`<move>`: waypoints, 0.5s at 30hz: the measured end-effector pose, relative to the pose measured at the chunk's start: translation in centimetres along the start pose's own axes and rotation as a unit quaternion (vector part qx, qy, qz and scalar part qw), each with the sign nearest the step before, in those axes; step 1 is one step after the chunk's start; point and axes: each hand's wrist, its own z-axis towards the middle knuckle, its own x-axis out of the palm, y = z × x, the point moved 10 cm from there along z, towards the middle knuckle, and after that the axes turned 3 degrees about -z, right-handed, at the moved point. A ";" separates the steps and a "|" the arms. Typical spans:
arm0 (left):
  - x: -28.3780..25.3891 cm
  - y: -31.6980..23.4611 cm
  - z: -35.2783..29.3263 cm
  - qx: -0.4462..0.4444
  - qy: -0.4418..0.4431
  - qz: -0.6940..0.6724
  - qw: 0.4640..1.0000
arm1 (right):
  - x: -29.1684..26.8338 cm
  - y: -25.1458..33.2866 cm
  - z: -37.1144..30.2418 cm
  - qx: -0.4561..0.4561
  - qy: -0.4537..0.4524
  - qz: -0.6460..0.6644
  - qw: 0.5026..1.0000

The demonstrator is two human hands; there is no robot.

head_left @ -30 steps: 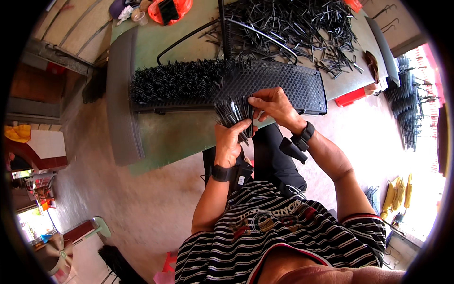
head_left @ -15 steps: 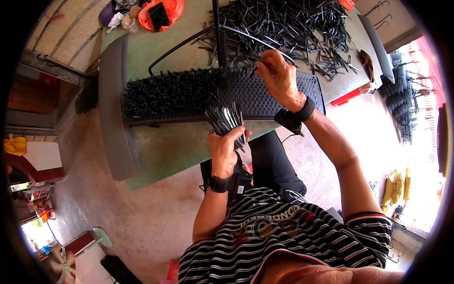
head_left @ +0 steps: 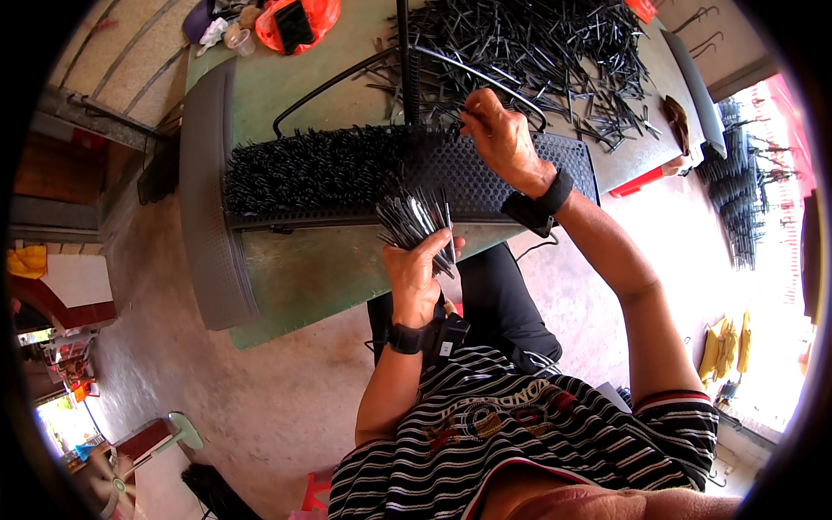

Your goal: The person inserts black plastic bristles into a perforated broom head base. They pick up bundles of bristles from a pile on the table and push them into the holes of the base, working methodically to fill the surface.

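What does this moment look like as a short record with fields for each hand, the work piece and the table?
left hand: grip closed on a bundle of thin black rods
right hand: fingers pinched at the upper edge of the perforated black panel
panel: left part filled with upright black rods, right part bare
table: green, loose pile of black rods at far side
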 end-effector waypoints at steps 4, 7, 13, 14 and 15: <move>0.0 0.1 0.1 -0.001 -0.004 -0.007 1.000 | 1.7 1.1 0.3 -0.092 0.087 -0.169 0.978; 0.0 0.1 0.0 0.003 -0.001 -0.001 1.000 | 1.6 1.5 0.3 -0.095 0.084 -0.194 0.973; 1.6 0.0 0.1 0.016 0.029 -0.006 0.999 | 5.3 -0.1 -6.0 0.303 0.351 0.198 0.864; 2.0 0.0 0.1 0.019 0.033 -0.002 0.999 | 4.9 -0.3 -6.1 0.304 0.329 0.225 0.865; 1.9 0.2 0.2 0.024 0.027 -0.002 0.999 | 3.7 -0.7 -5.4 0.303 0.278 0.233 0.881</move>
